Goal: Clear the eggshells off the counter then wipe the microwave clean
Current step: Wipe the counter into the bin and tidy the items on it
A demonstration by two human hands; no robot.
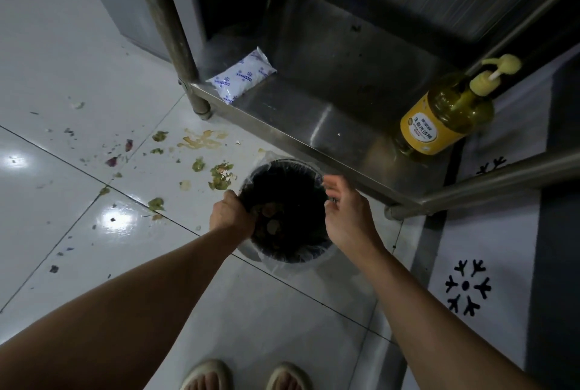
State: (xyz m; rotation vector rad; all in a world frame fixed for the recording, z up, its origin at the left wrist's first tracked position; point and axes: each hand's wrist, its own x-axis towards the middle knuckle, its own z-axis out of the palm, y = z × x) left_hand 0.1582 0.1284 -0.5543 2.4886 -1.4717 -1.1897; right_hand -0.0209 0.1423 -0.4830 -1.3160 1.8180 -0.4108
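Over the bin [326,251], the left hand [230,217] gripped the near-left rim, its fingers curled over it. The right hand [345,210] hovered at the right rim, fingers loosely curled and holding nothing. Eggshells [270,217] lay inside the bin, between both hands. Beyond the bin sat a steel shelf [329,135].

Both bare forearms reach from the bottom of the frame up toward its centre. The left hand [231,213] sits just left of centre, back of the hand facing up, fingers curled downward out of sight, so what they grip cannot be told. The right hand [344,208], just right of centre, is turned palm-left with its fingers loosely bent and spread, holding nothing. 2 sandalled feet [248,377] show at the bottom edge.
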